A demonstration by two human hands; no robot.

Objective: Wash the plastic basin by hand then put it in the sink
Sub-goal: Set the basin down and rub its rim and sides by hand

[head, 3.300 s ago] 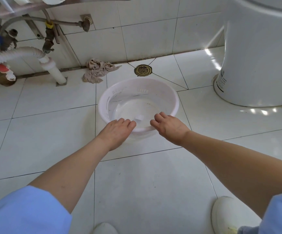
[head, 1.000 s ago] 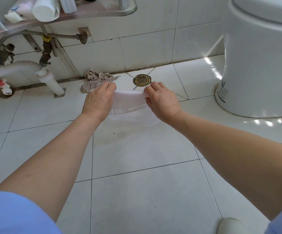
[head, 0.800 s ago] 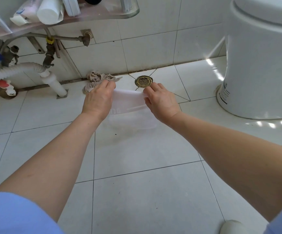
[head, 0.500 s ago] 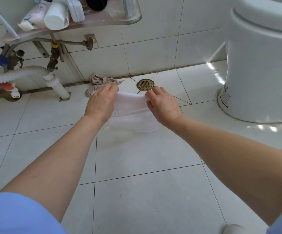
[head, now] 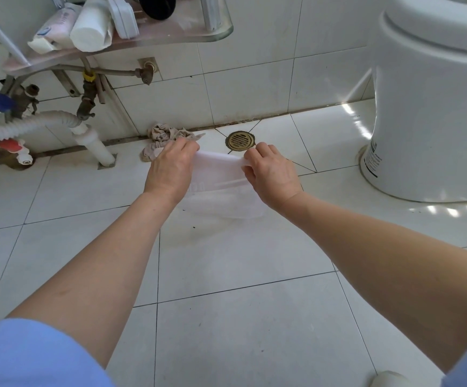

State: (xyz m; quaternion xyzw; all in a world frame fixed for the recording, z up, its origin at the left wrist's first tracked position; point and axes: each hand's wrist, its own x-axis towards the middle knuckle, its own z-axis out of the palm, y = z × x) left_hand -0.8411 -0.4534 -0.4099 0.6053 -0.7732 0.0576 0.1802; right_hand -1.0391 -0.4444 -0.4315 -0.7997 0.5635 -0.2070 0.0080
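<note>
— Where was the plastic basin (head: pixel 221 191)?

— Tipped on its side over the floor (head: pixel 226 331), its mouth turned to the far side, so the thin, milky, translucent wall and round base faced the camera. A row of small slots showed in the wall on the left.

— And the hands?

— The left hand (head: pixel 171 169) was curled over the rim on the left, fingers hooked out of sight over the far edge. The right hand (head: pixel 273 174) was closed on the rim on the right, thumb side pressed to the plastic. Both arms were bare, with light blue sleeves at the near edge.

— What lay around it?

— Glossy white square tiles with dark grout, a few dark specks under the basin. Just beyond it, a round brass drain cover (head: pixel 240 140) with slots. Far left of that, a crumpled beige rag (head: pixel 165 135) against the wall. Further left, a ribbed white hose (head: pixel 25 127) and tarnished metal valves under a clear shelf (head: pixel 171 37) holding tubes and bottles. On the right, a smooth white toilet (head: pixel 433 107).
</note>
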